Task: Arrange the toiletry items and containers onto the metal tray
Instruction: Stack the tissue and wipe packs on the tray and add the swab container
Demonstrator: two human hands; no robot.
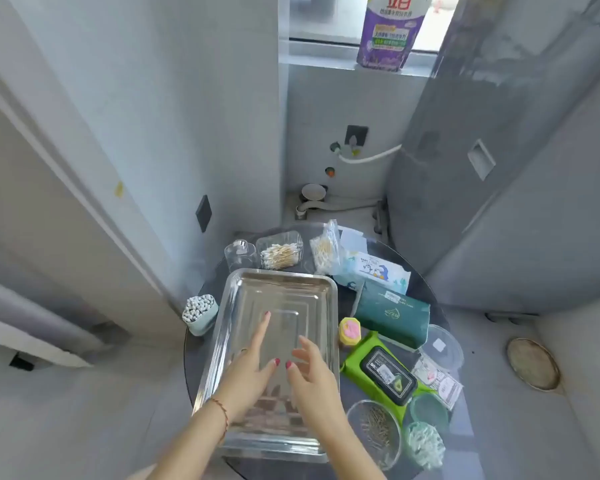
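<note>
Grey tiled walls close in around a small round dark table (430, 296), with a window ledge above carrying a purple refill pouch (390, 29) and a white hose (368, 156) looping along the back wall. On the table sits the metal tray (238, 292), bare inside and ringed by the items meant for it.

Both hands hover over the tray's floor and hold nothing. The left hand (253, 365) has its fingers stretched out straight; the right hand (312, 372) is loosely spread with fingers relaxed.

Nothing has been loaded yet, so the step in hand looks like choosing a first item. A sensible start would be the bulky flat packs on the right: the green wet-wipe pack (381, 372), the dark green tissue pack (392, 311) and the penguin-print tissue pack (374, 271). Laid along one side, they leave room for the upright tubs. The pale green cup of cotton buds (200, 313) just left of the tray and the clear box of wooden cotton swabs (281, 252) behind it are open-topped, so they should be lifted level and set down upright. The same care suits the round dish of toothpicks (374, 429) near the front edge.

Smaller pieces such as the pink and yellow soap-like block (350, 330) can fill the gaps last.
</note>
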